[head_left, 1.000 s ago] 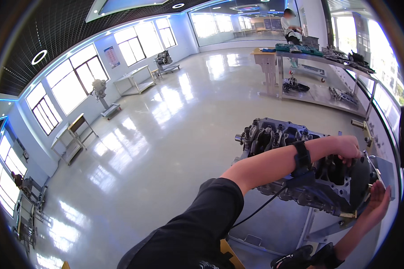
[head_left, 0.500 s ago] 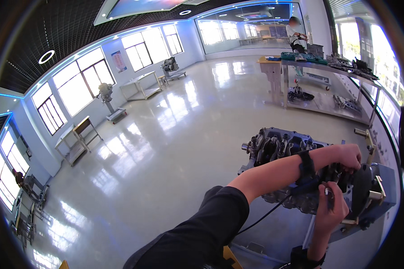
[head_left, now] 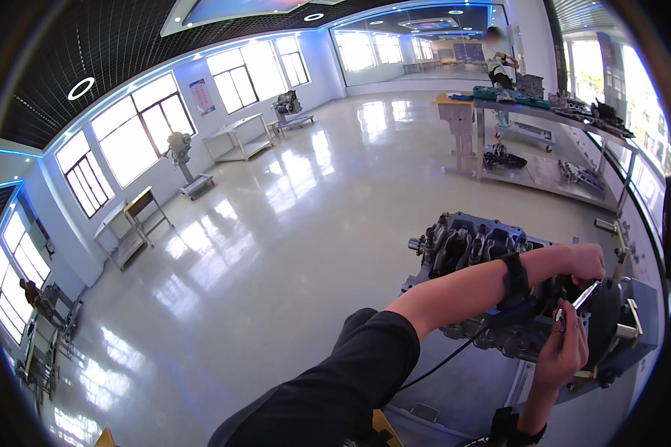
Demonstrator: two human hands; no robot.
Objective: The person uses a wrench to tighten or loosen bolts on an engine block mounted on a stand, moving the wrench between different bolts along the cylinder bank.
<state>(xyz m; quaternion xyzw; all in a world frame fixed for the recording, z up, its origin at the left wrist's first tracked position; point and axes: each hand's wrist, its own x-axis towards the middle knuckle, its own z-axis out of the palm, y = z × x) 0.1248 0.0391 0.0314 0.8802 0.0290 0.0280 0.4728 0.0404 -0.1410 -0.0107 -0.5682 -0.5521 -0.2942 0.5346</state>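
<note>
Grey metal engine block [head_left: 461,249] was crossed near its right end by a slim, shiny silver metal bar [head_left: 587,295]

A glossy pale-grey floor [head_left: 276,246] was spread across much of the view. Toward the upper right, a long two-tier metal workbench [head_left: 535,176] was placed beside the windows, and dark metal parts [head_left: 585,112] were laid on its top.

The engine block was positioned at the lower right, well apart from the workbench, with its open, crowded upper side exposed. In front of it, a bare left forearm was stretched from a short black fabric sleeve [head_left: 335,365], and part of the block was hidden by it. At the block's right end, a dark, rounded plate [head_left: 604,320] was seen.

The left hand [head_left: 585,262] was curled over that end, above the bar; its fingers were mostly hidden, so whether anything was gripped could not be told. Below it, the right hand [head_left: 565,350] was raised, and the bar's lower end was pinched between its closed thumb and fingers. The bar was slanted up and rightward toward the left hand; whether the block was touched by it could not be made out.
</note>
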